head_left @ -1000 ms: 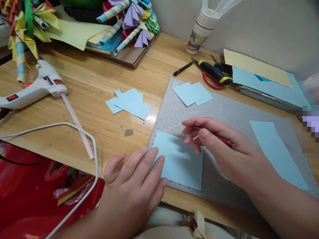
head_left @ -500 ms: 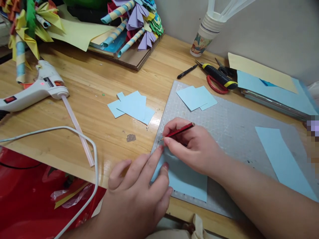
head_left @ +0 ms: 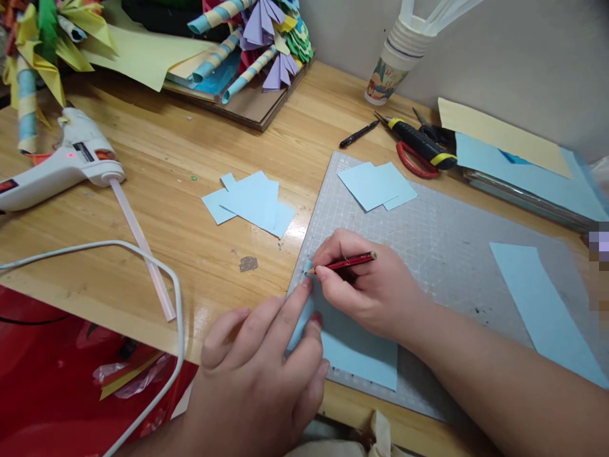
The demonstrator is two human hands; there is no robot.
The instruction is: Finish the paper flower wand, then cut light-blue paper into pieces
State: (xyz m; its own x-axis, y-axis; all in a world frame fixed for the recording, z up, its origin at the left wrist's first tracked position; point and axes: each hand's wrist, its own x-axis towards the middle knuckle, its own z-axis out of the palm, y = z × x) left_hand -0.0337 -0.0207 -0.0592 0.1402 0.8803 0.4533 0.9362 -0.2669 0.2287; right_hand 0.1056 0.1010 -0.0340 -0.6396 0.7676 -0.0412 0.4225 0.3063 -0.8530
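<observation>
A light blue sheet of paper (head_left: 364,358) lies on the grey cutting mat (head_left: 442,266) close to the table's front edge. My left hand (head_left: 271,362) rests on the sheet's left side with its fingers stretched out, pressing it down. In my right hand (head_left: 371,282) is a short red and black pencil (head_left: 349,261), its tip touching the paper's upper left corner beside my left fingertips. Part of the sheet is hidden under both hands. Cut blue pieces (head_left: 375,184) overlap at the top of the mat, and a blue strip (head_left: 542,304) lies at its right.
More blue pieces (head_left: 254,197) lie on the wooden table. A white glue gun (head_left: 76,158) with a glue stick and a cable (head_left: 178,298) is at left. Behind the mat are pliers (head_left: 421,143), a black pen (head_left: 359,135), red-handled scissors (head_left: 413,166) and paper cups (head_left: 394,60).
The pencil tip has come down slightly to the left onto the paper's corner, and the pencil lies flatter. My left hand stays nearly in place. The view has shifted a little.
</observation>
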